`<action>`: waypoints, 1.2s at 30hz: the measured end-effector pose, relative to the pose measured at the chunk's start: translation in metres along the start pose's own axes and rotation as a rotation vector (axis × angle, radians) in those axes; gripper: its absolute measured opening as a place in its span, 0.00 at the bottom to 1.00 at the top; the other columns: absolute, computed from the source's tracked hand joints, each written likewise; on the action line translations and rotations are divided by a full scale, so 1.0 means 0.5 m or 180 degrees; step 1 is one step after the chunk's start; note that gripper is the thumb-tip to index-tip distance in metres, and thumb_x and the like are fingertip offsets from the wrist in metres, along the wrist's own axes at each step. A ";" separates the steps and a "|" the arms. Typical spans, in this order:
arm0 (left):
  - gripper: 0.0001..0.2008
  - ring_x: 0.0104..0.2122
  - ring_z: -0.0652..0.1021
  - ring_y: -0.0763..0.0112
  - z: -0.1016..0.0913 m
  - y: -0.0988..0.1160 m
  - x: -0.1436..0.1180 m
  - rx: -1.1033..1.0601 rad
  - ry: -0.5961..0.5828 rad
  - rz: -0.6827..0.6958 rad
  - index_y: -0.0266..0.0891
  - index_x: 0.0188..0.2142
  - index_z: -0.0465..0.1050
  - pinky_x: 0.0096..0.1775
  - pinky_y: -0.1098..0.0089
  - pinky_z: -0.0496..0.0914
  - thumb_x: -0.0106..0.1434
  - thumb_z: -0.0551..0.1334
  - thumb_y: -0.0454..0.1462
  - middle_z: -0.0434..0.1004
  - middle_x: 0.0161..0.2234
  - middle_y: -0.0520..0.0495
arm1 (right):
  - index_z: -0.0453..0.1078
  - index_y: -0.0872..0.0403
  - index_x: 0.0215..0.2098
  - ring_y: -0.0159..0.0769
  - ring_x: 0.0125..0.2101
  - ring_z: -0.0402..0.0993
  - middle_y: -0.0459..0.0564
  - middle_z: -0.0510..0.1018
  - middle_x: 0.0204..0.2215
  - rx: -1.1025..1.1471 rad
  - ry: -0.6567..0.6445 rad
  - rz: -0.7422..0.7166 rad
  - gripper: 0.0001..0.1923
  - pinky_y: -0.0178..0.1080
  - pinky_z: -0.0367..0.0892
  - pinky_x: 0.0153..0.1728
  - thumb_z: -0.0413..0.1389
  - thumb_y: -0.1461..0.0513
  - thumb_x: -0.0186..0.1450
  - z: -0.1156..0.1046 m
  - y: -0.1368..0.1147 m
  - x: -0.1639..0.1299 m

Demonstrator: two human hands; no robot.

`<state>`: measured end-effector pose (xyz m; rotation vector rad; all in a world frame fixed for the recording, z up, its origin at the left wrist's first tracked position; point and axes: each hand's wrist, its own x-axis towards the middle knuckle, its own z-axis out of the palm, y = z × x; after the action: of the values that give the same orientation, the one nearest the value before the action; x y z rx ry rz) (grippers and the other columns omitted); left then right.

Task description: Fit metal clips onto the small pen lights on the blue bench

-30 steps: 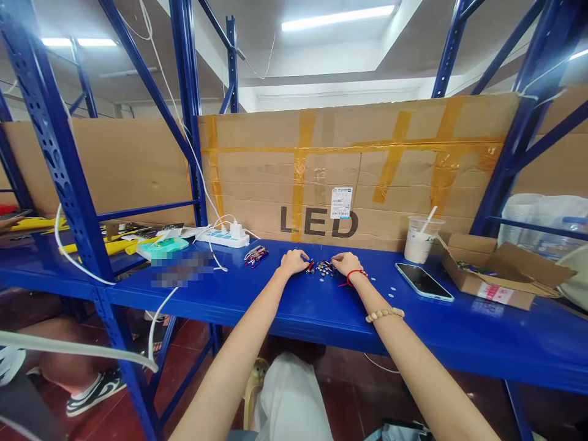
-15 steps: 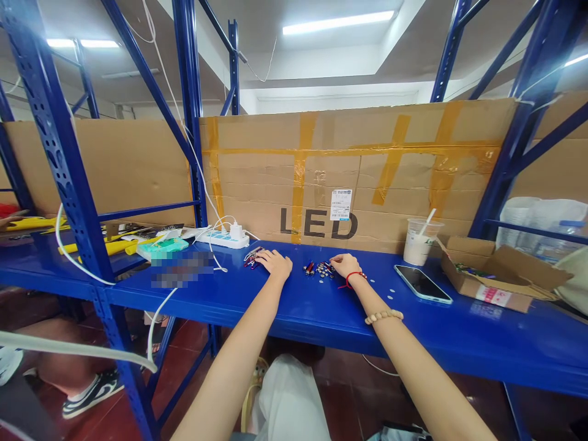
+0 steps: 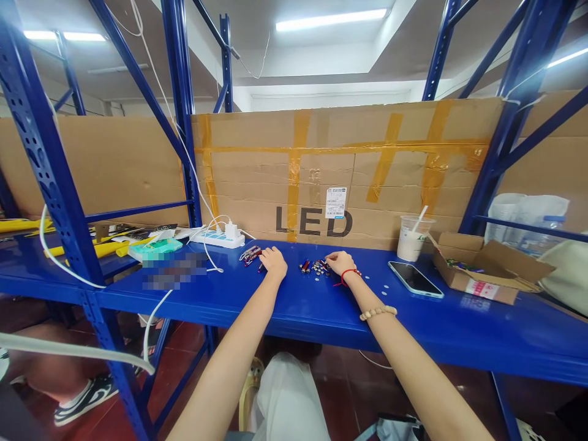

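Note:
My left hand (image 3: 274, 262) is closed with fingertips down, a small dark cylindrical piece (image 3: 261, 267) showing at its fingers. Just left of it lies a small heap of red and silver pieces (image 3: 250, 255) with metal ends. My right hand (image 3: 340, 262), with a red string at the wrist, has its fingers drawn together at the edge of a pile of tiny silver parts (image 3: 320, 267). What its fingertips hold, if anything, is too small to make out. Beside that pile lie a few red and blue cylindrical pieces (image 3: 305, 266).
On the blue shelf (image 3: 294, 312), a phone (image 3: 416, 279), a drink cup (image 3: 412, 240) and an open cardboard box (image 3: 487, 269) stand right. A power strip (image 3: 218, 237) with cables lies left. Behind rises a cardboard panel (image 3: 257, 177). Small pale discs (image 3: 384, 286) are scattered right of my hand.
My left hand has shifted off the red and silver heap, leaving more of it showing, and a dark piece now shows at its fingers. My right hand stays by the silver parts.

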<state>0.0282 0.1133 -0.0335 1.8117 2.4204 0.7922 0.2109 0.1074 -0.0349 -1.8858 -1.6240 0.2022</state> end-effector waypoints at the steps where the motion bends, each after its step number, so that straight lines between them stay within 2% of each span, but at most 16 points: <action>1: 0.21 0.54 0.63 0.51 0.000 0.000 0.000 -0.0062 -0.0036 0.0021 0.27 0.50 0.61 0.50 0.60 0.59 0.55 0.56 0.28 0.62 0.52 0.27 | 0.77 0.48 0.34 0.42 0.41 0.73 0.47 0.79 0.37 0.0013 0.0017 0.0002 0.10 0.37 0.68 0.36 0.54 0.62 0.56 0.000 0.000 0.000; 4: 0.20 0.51 0.67 0.54 0.002 0.003 0.001 -0.0312 -0.0129 0.0137 0.30 0.49 0.62 0.47 0.62 0.63 0.55 0.56 0.28 0.65 0.51 0.30 | 0.77 0.48 0.34 0.41 0.41 0.73 0.47 0.79 0.37 0.0062 0.0070 -0.0005 0.10 0.36 0.68 0.36 0.54 0.63 0.56 0.001 0.001 0.000; 9: 0.15 0.47 0.72 0.63 0.002 0.016 0.008 -0.0878 -0.0201 0.0391 0.38 0.47 0.67 0.44 0.68 0.66 0.61 0.52 0.35 0.71 0.47 0.39 | 0.76 0.49 0.36 0.39 0.41 0.73 0.47 0.79 0.37 0.0155 0.0111 -0.0110 0.11 0.36 0.68 0.37 0.52 0.62 0.58 0.003 0.003 0.003; 12: 0.14 0.46 0.73 0.68 0.000 0.022 0.012 -0.1087 -0.0232 0.0518 0.41 0.44 0.71 0.45 0.72 0.66 0.61 0.51 0.34 0.73 0.46 0.45 | 0.76 0.49 0.36 0.38 0.41 0.73 0.47 0.79 0.37 0.0210 0.0102 -0.0258 0.11 0.35 0.67 0.37 0.52 0.60 0.59 0.005 0.003 0.005; 16: 0.14 0.48 0.72 0.62 -0.005 0.022 0.004 -0.1085 -0.0286 0.0557 0.40 0.42 0.73 0.46 0.67 0.66 0.59 0.55 0.40 0.74 0.46 0.44 | 0.76 0.49 0.35 0.38 0.40 0.74 0.47 0.79 0.36 0.0239 0.0051 -0.0387 0.11 0.35 0.67 0.37 0.52 0.58 0.59 0.007 0.000 0.005; 19: 0.17 0.48 0.72 0.57 -0.008 0.023 -0.005 -0.0848 -0.0489 0.0594 0.39 0.41 0.73 0.47 0.62 0.67 0.55 0.58 0.45 0.73 0.47 0.41 | 0.76 0.49 0.35 0.38 0.40 0.73 0.47 0.79 0.36 0.0231 0.0029 -0.0400 0.11 0.36 0.67 0.37 0.52 0.59 0.60 0.007 -0.002 0.004; 24: 0.10 0.44 0.75 0.59 -0.009 0.025 -0.008 -0.0715 -0.0758 0.0551 0.41 0.33 0.75 0.44 0.64 0.68 0.55 0.58 0.41 0.77 0.39 0.43 | 0.75 0.50 0.36 0.38 0.40 0.73 0.47 0.78 0.37 0.0192 0.0012 -0.0388 0.11 0.36 0.67 0.37 0.52 0.59 0.60 0.007 -0.005 0.003; 31: 0.07 0.45 0.74 0.61 -0.004 0.020 -0.007 -0.0906 -0.0622 0.0512 0.39 0.32 0.71 0.46 0.63 0.66 0.57 0.58 0.39 0.76 0.41 0.41 | 0.75 0.50 0.35 0.38 0.40 0.73 0.46 0.79 0.36 0.0180 -0.0023 -0.0405 0.11 0.36 0.67 0.38 0.52 0.59 0.60 0.007 -0.004 0.004; 36: 0.12 0.43 0.74 0.60 0.000 0.021 0.000 -0.1457 -0.0515 0.0437 0.39 0.22 0.67 0.45 0.63 0.66 0.57 0.58 0.43 0.77 0.34 0.43 | 0.75 0.50 0.34 0.38 0.40 0.74 0.47 0.79 0.36 0.0236 0.0010 -0.0449 0.10 0.36 0.67 0.38 0.52 0.59 0.59 0.010 -0.004 0.006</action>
<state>0.0375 0.1154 -0.0294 1.7831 1.8397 1.0572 0.2075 0.1119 -0.0368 -1.7079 -1.7161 0.1967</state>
